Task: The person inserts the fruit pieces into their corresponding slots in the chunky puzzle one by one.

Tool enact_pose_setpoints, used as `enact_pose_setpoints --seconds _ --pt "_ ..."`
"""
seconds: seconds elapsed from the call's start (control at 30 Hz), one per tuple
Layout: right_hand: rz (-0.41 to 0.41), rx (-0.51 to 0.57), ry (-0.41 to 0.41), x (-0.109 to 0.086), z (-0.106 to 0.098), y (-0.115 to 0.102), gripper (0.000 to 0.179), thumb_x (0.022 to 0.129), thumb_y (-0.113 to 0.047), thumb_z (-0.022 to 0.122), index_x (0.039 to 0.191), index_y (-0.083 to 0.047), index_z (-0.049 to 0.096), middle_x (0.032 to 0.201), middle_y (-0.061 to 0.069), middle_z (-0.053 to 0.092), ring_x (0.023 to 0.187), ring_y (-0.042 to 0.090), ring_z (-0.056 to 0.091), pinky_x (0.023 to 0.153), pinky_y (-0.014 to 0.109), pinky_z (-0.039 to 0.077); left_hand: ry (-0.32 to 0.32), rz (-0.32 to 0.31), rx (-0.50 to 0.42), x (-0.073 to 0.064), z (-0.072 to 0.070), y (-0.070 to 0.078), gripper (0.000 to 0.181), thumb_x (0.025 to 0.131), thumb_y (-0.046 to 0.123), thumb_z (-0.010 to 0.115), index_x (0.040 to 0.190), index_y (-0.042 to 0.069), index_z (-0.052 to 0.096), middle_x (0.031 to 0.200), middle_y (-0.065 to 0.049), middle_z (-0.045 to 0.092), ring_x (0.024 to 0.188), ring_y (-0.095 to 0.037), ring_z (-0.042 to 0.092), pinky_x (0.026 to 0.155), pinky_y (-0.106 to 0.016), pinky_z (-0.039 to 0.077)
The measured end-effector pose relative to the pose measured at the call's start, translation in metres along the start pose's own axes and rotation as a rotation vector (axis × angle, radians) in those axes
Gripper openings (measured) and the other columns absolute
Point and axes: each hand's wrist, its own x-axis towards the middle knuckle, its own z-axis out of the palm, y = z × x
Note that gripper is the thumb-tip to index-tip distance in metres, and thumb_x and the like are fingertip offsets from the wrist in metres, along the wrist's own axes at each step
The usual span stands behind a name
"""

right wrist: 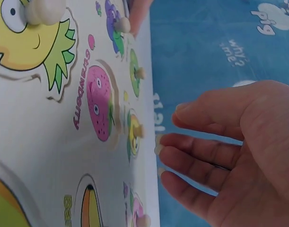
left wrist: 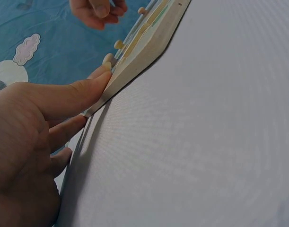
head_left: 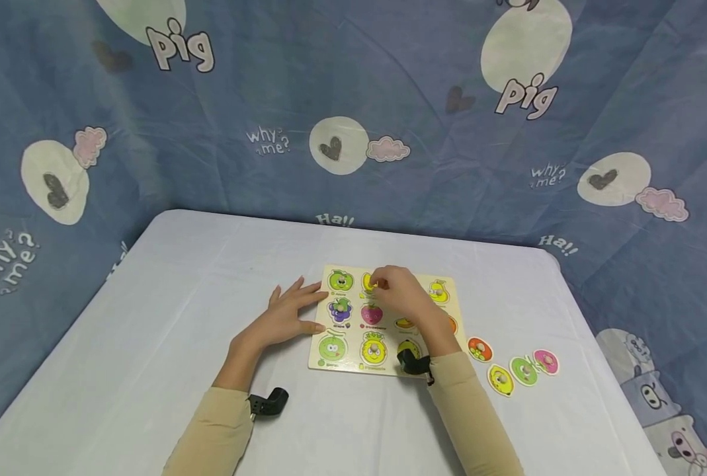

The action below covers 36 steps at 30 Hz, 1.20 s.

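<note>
The left hand (head_left: 282,318), fingers extended, touched the left edge of the fruit puzzle board (head_left: 354,334); the right hand (head_left: 405,293) hovered, relaxed and empty, near the far edge. Uneven pressing could have slid it.

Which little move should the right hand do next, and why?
Maybe the right hand should reach for the loose pink piece: the hand looks empty, and the pink strawberry space on the board has no knob, so that piece might fit there.
</note>
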Motion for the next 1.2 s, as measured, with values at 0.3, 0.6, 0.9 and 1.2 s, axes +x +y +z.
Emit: enact_pose_setpoints --seconds 0.3,0.6,0.9,1.2 --pt "0.017 0.015 0.038 -0.012 -0.002 0.012 0.023 0.092 -0.010 0.060 0.111 -0.009 0.073 0.093 0.004 0.066 0.083 0.019 0.054 0.077 0.032 0.050 0.000 0.006 -0.019 0.000 -0.001 0.002 0.074 0.079 0.037 0.080 0.145 0.020 0.053 0.162 -0.004 0.036 0.156 -0.036 0.010 0.121 -0.067 -0.007" --pt "0.063 0.046 0.049 -0.027 -0.008 0.027 0.022 0.095 -0.015 0.059 0.114 -0.009 0.071 0.099 0.004 0.067 0.088 0.020 0.056 0.082 0.036 0.052 -0.007 0.005 -0.007 0.002 0.002 0.002 0.074 0.079 0.039 0.080 0.146 0.021 0.052 0.162 -0.003 0.035 0.156 -0.036 0.010 0.121 -0.067 -0.007" --pt "0.104 0.067 0.066 -0.040 -0.023 0.037 0.022 0.095 -0.015 0.060 0.113 -0.010 0.072 0.109 0.006 0.070 0.091 0.021 0.059 0.081 0.036 0.053 0.000 -0.003 -0.019 0.001 -0.001 0.003 0.073 0.079 0.037 0.080 0.145 0.019 0.053 0.162 -0.005 0.035 0.156 -0.037 0.010 0.121 -0.067 -0.007" --pt "0.102 0.058 0.070 -0.049 -0.033 0.048 0.022 0.094 -0.014 0.062 0.113 -0.009 0.072 0.097 0.006 0.069 0.088 0.022 0.059 0.080 0.037 0.052 -0.003 0.000 -0.022 0.000 0.000 0.004 0.074 0.079 0.037 0.080 0.145 0.019 0.053 0.162 -0.005 0.036 0.156 -0.037 0.010 0.121 -0.067 -0.007"
